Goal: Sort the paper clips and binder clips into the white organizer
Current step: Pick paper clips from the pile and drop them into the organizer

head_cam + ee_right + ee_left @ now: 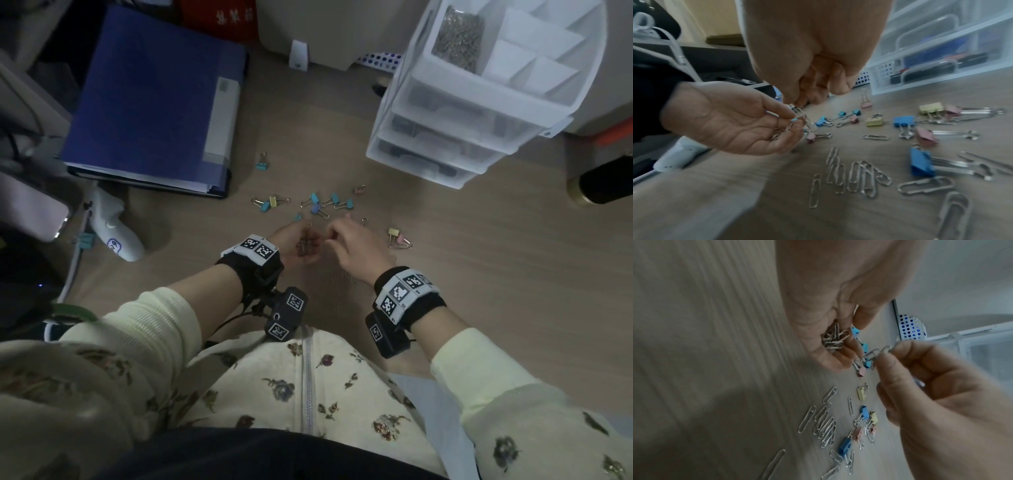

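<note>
**Gathering Paper Clips by Hand**

While the left hand (301,245) lay cupped, palm up, at the middle of the desk (479,274), its curled fingers held a small heap of paper clips (835,337). Beside it, the right hand (356,245) pinched a few more clips (877,352) with its fingertips (888,363). To do this well, it should drop them right into the palm, and the cup should stay level so none slip out. More loose paper clips (857,177) lay at 6 o'clock. Colored binder clips (322,204) sat at 12 o'clock. The white organizer (479,85) stood at 1 o'clock, already holding clips. A blue binder (147,102) lay at 10 o'clock, out of the way.
</note>
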`<state>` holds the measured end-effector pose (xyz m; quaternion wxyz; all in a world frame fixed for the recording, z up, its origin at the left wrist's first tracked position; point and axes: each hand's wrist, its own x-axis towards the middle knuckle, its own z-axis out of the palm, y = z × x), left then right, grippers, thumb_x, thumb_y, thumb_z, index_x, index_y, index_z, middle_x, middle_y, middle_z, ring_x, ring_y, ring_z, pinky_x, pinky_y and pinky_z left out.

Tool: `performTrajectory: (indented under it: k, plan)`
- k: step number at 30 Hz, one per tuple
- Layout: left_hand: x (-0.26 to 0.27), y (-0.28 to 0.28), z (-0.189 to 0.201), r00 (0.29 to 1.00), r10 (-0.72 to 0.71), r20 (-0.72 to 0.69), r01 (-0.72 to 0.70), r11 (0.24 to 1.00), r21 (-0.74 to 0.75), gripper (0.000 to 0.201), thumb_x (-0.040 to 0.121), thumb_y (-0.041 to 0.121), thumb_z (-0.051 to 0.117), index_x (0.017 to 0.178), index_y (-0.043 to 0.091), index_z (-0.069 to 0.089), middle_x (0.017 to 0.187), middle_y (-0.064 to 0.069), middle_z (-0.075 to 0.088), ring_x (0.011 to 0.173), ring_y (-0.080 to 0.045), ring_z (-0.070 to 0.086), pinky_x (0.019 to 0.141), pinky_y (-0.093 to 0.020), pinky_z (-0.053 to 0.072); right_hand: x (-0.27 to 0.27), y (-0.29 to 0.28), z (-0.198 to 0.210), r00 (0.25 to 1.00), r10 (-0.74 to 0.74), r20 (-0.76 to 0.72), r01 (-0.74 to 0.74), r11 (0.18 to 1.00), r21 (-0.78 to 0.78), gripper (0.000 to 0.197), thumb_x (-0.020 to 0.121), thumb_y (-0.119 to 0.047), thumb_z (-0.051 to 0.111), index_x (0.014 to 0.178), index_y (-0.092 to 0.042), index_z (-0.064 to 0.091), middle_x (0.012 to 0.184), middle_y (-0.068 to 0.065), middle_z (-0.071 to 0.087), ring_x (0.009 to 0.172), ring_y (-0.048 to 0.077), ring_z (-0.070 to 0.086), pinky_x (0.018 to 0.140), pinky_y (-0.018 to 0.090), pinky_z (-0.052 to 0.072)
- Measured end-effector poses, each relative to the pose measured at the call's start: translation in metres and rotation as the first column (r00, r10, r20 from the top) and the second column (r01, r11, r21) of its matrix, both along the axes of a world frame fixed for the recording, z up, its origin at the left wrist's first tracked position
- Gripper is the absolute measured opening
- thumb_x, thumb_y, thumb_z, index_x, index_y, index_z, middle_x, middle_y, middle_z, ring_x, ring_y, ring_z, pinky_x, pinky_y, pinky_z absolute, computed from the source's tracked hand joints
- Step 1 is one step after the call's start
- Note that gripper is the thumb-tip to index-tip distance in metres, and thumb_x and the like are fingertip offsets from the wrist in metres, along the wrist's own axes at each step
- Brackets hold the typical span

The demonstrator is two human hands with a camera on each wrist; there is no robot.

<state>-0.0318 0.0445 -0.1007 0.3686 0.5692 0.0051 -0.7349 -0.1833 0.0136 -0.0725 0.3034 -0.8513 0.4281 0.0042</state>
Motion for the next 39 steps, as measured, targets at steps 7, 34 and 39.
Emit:
performTrajectory:
  k: [7,34,39]
  plan:
    - [-0.001,0.009,0.002,0.997,-0.013,-0.08,0.01,0.999,-0.04,0.018,0.096,0.015,0.041,0.091,0.007,0.056,0.077,-0.006,0.056,0.068,-0.012,0.056,0.058,-0.022,0.054,0.006,0.012,0.004,0.981,0.032,0.193,-0.018,0.997,-0.072,0.011,0.092,-0.014,0.054,0.099,-0.014,0.062,0.099,-0.003,0.063,0.081,0.013,0.054,0.076,0.038,0.048]
    - [0.006,0.004,0.008,1.0,-0.009,-0.03,0.01,1.0,0.028,0.022,0.094,0.021,0.054,0.074,0.013,0.054,0.046,0.008,0.043,0.029,-0.003,0.027,0.029,-0.011,0.021,-0.026,0.02,-0.03,0.88,-0.043,-0.473,-0.037,0.987,-0.159,0.037,0.095,-0.041,0.047,0.116,-0.011,0.051,0.119,0.007,0.053,0.103,0.028,0.055,0.065,0.032,0.031]
    - [0.004,0.005,0.003,0.998,-0.062,0.011,0.063,0.996,-0.059,0.024,0.088,-0.01,0.049,0.083,0.013,0.052,0.071,0.002,0.047,0.039,-0.002,0.038,0.035,-0.011,0.031,-0.023,0.02,-0.029,0.902,-0.062,-0.428,-0.017,0.984,-0.178,0.024,0.098,-0.022,0.045,0.111,-0.005,0.055,0.114,0.012,0.056,0.099,0.033,0.057,0.064,0.033,0.03]
